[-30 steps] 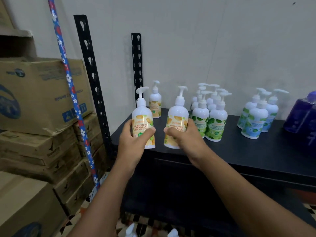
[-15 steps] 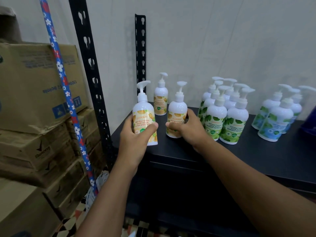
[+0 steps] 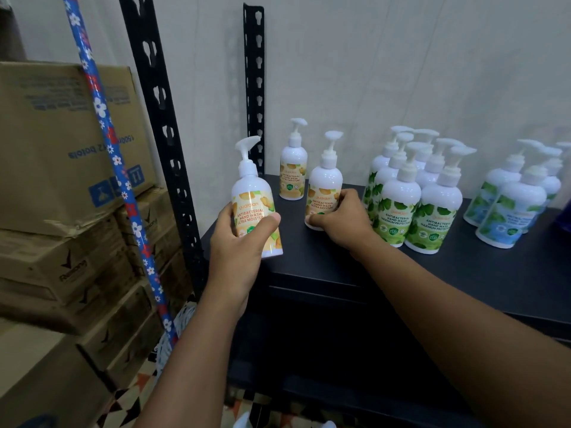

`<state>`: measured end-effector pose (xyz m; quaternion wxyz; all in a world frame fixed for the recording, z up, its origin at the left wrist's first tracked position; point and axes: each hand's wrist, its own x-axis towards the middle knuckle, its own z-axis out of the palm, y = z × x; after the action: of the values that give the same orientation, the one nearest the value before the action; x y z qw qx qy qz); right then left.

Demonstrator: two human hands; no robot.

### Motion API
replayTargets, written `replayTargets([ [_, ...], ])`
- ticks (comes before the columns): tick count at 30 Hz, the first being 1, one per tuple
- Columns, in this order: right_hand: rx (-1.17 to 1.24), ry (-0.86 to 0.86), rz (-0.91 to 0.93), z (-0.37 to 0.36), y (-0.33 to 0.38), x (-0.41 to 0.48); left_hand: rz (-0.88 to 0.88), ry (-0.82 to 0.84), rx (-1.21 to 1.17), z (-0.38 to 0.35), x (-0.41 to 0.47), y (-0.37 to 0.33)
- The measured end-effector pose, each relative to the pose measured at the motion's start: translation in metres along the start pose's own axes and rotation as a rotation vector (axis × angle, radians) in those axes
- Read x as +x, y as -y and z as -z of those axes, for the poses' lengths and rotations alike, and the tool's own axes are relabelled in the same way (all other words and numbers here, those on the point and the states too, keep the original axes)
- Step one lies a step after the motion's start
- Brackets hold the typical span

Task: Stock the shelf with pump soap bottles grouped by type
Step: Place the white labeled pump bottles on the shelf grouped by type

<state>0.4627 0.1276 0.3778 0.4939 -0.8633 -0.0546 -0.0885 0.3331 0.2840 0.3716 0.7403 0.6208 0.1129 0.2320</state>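
In my left hand point(image 3: 238, 242) I hold a white pump yellow-label bottle point(image 3: 253, 208), tilted to the left over the front left corner of the black shelf point(image 3: 340, 267). My right hand point(image 3: 343, 223) grips a second yellow bottle point(image 3: 324, 186), which stands upright on the shelf just in front of a third yellow bottle point(image 3: 293, 171) near the back corner. To their right stands a tight cluster of green-leaf bottles point(image 3: 432, 211), and further right, apart from them, a group of blue-label bottles point(image 3: 513, 205), all upright.

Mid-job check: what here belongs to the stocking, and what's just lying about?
Job: left hand, right hand, three yellow-label bottles, green-label bottles, blue-label bottles, black shelf.
Lying about: cardboard boxes, floral-patterned pole.
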Motion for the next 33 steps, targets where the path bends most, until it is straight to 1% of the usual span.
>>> replayTargets([
  [14, -0.034, -0.025, -0.069, -0.015, 0.012, 0.055, 0.016, 0.0, -0.054, -0.005, 0.008, 0.003],
  [24, -0.074, -0.047, -0.088, -0.024, 0.012, 0.074, 0.023, 0.015, -0.042, -0.003, 0.01, 0.004],
  [33, -0.087, -0.027, -0.108, -0.025, 0.013, 0.082, 0.01, 0.024, -0.031, -0.004, 0.01, 0.004],
])
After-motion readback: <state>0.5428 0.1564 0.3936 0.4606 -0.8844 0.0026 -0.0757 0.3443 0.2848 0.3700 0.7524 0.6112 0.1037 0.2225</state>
